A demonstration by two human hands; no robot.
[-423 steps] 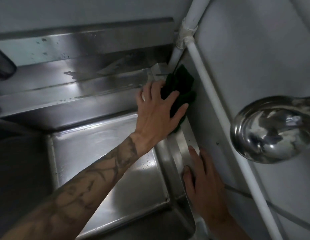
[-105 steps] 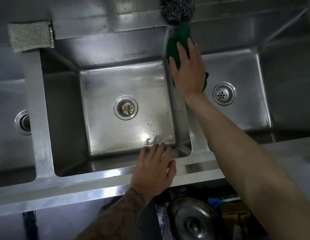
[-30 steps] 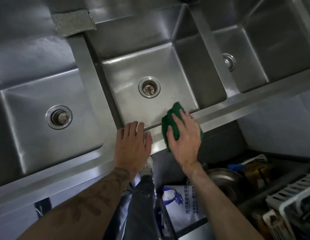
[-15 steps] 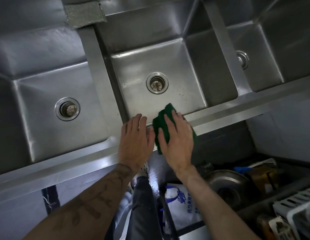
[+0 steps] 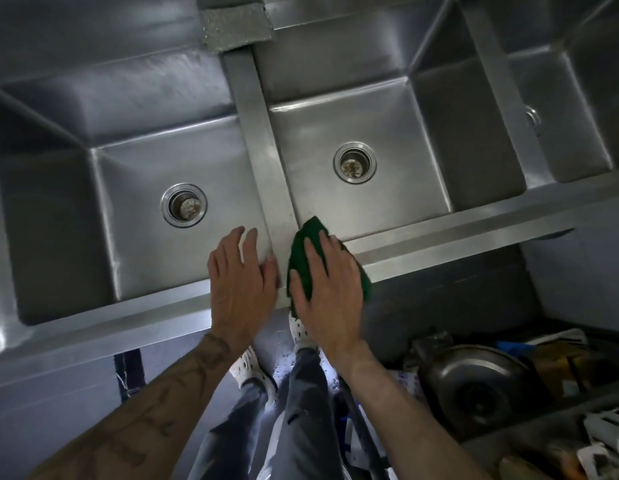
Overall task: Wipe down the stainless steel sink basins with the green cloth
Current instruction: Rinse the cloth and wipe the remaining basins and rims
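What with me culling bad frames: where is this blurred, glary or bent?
Head view: the left hand is motion-smeared at its thumb edge beside the cloth; basin floors show soft sheen, no harsh glare; the front rim bows from the wide lens; the pot underneath sits dim.

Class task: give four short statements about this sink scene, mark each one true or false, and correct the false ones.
1. The right hand presses the green cloth on the sink's front rim. True.
2. The left hand grips the cloth. False: it lies flat beside the cloth and holds nothing.
3. Dishes fill the middle basin. False: only its drain shows.
4. A grey pad sits at the far end of the divider. True.
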